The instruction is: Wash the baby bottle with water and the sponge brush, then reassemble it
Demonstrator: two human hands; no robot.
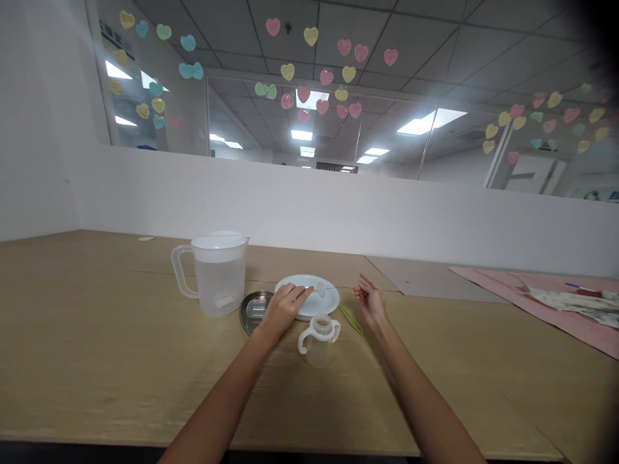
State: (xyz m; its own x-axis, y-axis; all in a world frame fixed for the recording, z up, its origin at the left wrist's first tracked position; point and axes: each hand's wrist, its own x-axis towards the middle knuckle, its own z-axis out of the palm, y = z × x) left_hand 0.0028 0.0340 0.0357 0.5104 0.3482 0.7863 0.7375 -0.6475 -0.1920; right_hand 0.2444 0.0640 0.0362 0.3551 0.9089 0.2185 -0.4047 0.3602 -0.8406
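My left hand [284, 308] is over the left side of a pale blue-white plate [329, 303]. Its fingers are closed on a small translucent piece [320, 290] with a rounded end, too small to identify. To the right of the plate is my right hand [370, 301], with one finger stretched out and the others curled in. A faint thin line runs towards those curled fingers; I cannot tell whether they grip it. Upright in front of the plate stands a clear two-handled baby bottle [319, 351], its mouth uncovered. A green handle [351, 319] lies between plate and right hand.
Left of the plate, a steel dish [244, 316] holds a clear dome-shaped cover [256, 309]. Behind it stands a lidded plastic pitcher [220, 277] with liquid inside. A pink cloth [488, 287] with items on it covers the far right of the wooden table [120, 361]. A white wall [271, 206] borders the back.
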